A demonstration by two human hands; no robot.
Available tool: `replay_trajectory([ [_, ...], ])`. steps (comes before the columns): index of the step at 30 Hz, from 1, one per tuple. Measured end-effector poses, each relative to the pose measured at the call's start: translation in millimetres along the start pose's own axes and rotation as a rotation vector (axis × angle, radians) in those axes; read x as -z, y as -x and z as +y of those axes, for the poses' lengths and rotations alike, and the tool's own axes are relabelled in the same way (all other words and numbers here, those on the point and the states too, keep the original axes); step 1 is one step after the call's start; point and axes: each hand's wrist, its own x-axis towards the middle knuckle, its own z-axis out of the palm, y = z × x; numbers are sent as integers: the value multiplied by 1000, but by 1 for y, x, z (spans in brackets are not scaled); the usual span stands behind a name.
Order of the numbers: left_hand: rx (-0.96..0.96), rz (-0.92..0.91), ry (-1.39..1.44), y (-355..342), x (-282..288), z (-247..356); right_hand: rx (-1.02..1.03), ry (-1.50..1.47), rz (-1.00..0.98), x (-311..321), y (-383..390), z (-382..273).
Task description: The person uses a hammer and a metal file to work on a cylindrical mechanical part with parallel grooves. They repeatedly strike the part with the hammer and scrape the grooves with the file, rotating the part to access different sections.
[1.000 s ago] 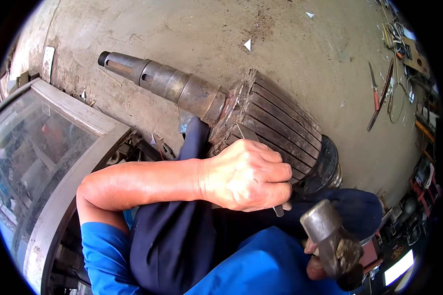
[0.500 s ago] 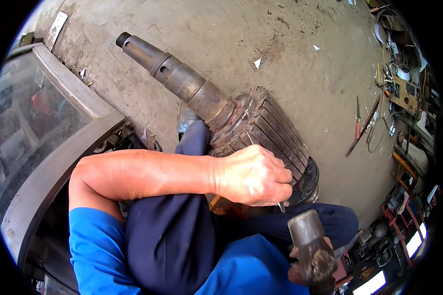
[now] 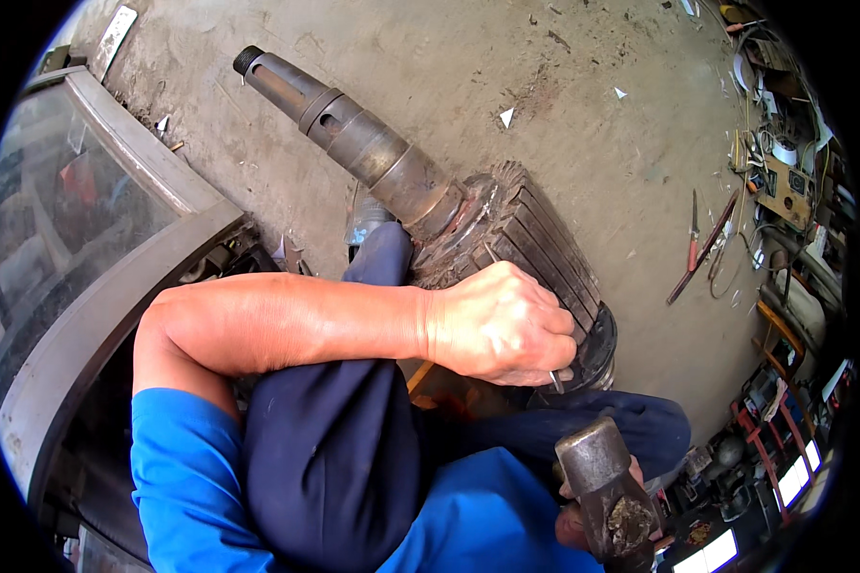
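Observation:
My left hand is closed around a thin metal rod, a punch or chisel by its look. One end shows past the fingers near the slotted core, the other below my fist. Under that hand lies a rotor, a dark, slotted cylinder with a stepped steel shaft pointing to the far left. The shaft has keyways and a threaded end. Lower right, my right hand grips a hammer with a worn steel head, held apart from the rod. The head hides most of that hand and the handle.
A glass-paned, metal-framed cabinet stands at my left. On the concrete floor to the right lie a red-handled tool and a dark flat bar. Wires, parts and tools crowd the far right edge. My bent knees flank the rotor's near side.
The whole view has shifted slightly. The hammer sits a little lower and further from the rod's near end. My left hand keeps its grip over the slotted core.

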Motion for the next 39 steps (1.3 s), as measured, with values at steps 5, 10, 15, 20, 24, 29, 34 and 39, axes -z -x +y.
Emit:
replay_trajectory([
  [5, 7, -21, 7, -8, -1, -5, -21, 24, 37, 5, -26, -14],
  [10, 12, -12, 10, -5, -1, -5, -90, 48, 40, 4, 1, 12],
  [15, 40, 31, 25, -3, -3, -6, 27, -55, 56, 2, 17, 28],
  [20, 35, 65, 2, -2, -1, -5, -282, -118, -137, 15, 39, 15],
  [24, 53, 81, 7, -5, -4, -13, 30, -3, 24, 3, -25, -13],
  [29, 71, 51, 15, -5, -4, -11, 106, 11, 63, -1, -21, -8],
  [34, 110, 45, 15, -3, -4, -9, -176, 154, 47, 0, 9, 2],
  [39, 156, 13, -2, -9, -3, -9, -244, -137, 43, -6, -5, 3],
])
